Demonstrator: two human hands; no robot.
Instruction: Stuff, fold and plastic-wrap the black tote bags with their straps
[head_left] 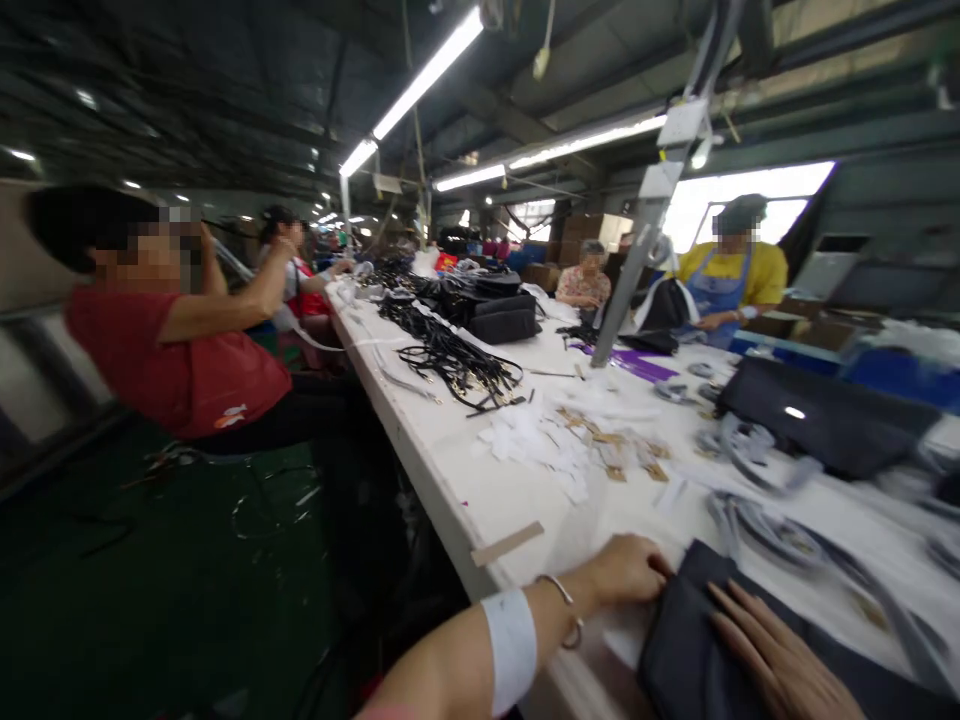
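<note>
A black bag (679, 640) lies on the near end of the white table, its lower part cut off by the frame. My left hand (630, 572) is closed at the bag's left edge, its fingertips curled in against the material. Flat on top of the bag rests my right hand (784, 650), fingers stretched out. Just beyond the hands are coils of grey strap (772, 530). Another black bag (825, 415) lies farther right.
Scattered white paper pieces (536, 440) and a pile of black straps (457, 355) cover parts of the white table (450, 490). A slanted metal post (637, 250) rises from it. Co-workers sit along the left side, including a person in red (187, 350); others work across the table.
</note>
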